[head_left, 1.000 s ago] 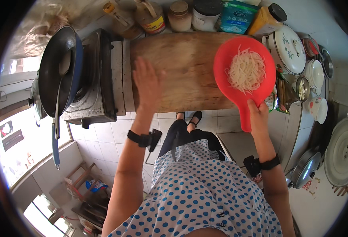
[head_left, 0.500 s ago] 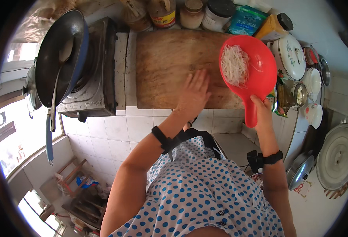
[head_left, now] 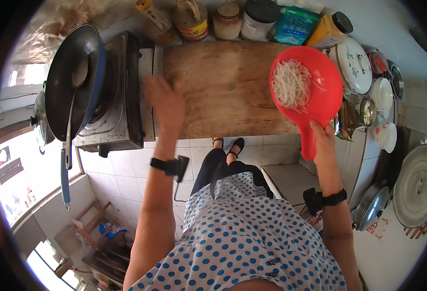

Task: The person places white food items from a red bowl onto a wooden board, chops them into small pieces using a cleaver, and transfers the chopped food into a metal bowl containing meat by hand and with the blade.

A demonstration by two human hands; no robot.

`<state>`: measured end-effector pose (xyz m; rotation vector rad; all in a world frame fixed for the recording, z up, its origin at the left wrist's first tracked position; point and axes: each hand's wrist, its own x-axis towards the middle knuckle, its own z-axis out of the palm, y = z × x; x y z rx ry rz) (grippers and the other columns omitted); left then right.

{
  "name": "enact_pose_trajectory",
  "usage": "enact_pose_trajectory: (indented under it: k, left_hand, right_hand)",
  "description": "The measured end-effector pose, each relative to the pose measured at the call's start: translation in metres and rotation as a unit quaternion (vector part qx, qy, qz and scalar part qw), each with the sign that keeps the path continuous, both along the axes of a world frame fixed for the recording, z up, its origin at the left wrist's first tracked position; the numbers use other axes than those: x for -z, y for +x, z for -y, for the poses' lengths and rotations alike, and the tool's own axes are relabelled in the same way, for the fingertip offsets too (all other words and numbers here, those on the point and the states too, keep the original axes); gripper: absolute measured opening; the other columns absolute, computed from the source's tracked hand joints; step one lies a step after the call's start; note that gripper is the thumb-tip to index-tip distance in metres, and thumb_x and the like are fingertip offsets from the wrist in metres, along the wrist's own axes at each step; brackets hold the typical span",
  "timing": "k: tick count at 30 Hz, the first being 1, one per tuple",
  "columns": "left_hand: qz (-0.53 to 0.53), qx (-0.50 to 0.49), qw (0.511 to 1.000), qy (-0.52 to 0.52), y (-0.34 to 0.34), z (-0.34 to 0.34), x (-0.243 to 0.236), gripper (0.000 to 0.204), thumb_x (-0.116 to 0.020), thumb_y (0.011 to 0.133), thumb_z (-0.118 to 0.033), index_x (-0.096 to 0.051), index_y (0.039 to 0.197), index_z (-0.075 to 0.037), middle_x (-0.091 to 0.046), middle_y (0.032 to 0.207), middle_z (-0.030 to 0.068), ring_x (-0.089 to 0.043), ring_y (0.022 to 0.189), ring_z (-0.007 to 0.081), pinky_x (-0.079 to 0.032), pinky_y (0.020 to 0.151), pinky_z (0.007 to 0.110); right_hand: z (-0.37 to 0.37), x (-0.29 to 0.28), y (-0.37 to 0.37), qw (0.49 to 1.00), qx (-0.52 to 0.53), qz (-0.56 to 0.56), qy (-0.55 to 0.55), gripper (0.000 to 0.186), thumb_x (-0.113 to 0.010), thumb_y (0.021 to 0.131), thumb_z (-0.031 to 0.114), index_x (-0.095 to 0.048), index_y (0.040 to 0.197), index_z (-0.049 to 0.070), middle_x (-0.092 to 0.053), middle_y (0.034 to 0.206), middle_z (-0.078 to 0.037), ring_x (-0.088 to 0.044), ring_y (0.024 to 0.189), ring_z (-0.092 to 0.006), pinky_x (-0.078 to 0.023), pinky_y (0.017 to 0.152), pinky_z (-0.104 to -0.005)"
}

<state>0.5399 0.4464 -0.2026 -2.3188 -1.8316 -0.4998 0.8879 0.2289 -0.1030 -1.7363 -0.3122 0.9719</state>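
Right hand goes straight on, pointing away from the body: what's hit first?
Likely the teal bag behind the wooden board, met by the rim of the red handled bowl that the right hand holds. Bowl height is unclear; it might pass above.

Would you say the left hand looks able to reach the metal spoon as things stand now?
Probably yes: the left hand appears empty, the metal spoon sticks out past the near rim of the wok, and nothing visible blocks the way over the stove.
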Motion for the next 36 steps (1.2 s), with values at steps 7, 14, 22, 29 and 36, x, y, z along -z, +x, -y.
enact_pose_trajectory:
  k: [7, 14, 22, 29, 36]
  left_hand:
    - [0.064, 0.173, 0.972, -0.142, 0.083, 0.061, -0.009, 0.062, -0.052, 0.101, -0.031, -0.036, 0.151, 0.001, -0.031, 0.16, 0.0193, -0.03, 0.148, 0.0344, -0.021, 0.122, 0.047]
    - [0.105, 0.149, 0.974, -0.137, 0.067, 0.049, -0.005, 0.059, -0.049, 0.103, -0.03, -0.036, 0.15, 0.002, -0.032, 0.159, 0.018, -0.029, 0.147, 0.0352, -0.022, 0.121, 0.047]
    - [0.092, 0.14, 0.977, -0.134, 0.068, 0.049, -0.004, 0.059, -0.051, 0.099, -0.029, -0.039, 0.148, 0.002, -0.033, 0.159, 0.0178, -0.028, 0.149, 0.0323, -0.018, 0.123, 0.045]
    - [0.095, 0.142, 0.977, -0.125, 0.066, 0.05, -0.003, 0.056, -0.047, 0.103, -0.03, -0.04, 0.148, 0.003, -0.034, 0.158, 0.0183, -0.03, 0.147, 0.0341, -0.021, 0.122, 0.046]
    - [0.106, 0.145, 0.977, -0.117, 0.067, 0.049, -0.008, 0.055, -0.049, 0.102, -0.029, -0.041, 0.146, 0.003, -0.036, 0.157, 0.0182, -0.031, 0.147, 0.034, -0.023, 0.121, 0.046]
  right_hand:
    - [-0.011, 0.008, -0.009, 0.997, -0.052, 0.057, -0.024, 0.021, -0.063, 0.095, 0.014, -0.066, 0.108, -0.003, -0.07, 0.092, -0.003, -0.063, 0.081, -0.0098, -0.051, 0.071, -0.0274]
    - [-0.032, 0.011, -0.032, 0.894, -0.211, 0.392, -0.049, 0.022, -0.061, 0.091, 0.01, -0.061, 0.111, 0.001, -0.066, 0.081, -0.022, -0.066, 0.068, -0.0334, -0.051, 0.064, -0.0418]
    - [-0.043, 0.014, -0.035, 0.83, -0.249, 0.493, -0.082, 0.037, -0.062, 0.09, 0.008, -0.053, 0.126, 0.004, -0.067, 0.083, -0.023, -0.066, 0.072, -0.0424, -0.051, 0.062, -0.0501]
    - [-0.052, -0.004, -0.034, 0.761, -0.278, 0.586, -0.028, 0.052, -0.067, 0.081, 0.001, -0.051, 0.131, -0.002, -0.065, 0.093, -0.022, -0.066, 0.083, -0.0404, -0.053, 0.068, -0.046]
    - [-0.06, -0.008, -0.021, 0.794, -0.198, 0.574, 0.021, 0.045, -0.064, 0.086, 0.003, -0.052, 0.129, -0.001, -0.066, 0.096, -0.021, -0.066, 0.08, -0.0405, -0.053, 0.068, -0.0454]
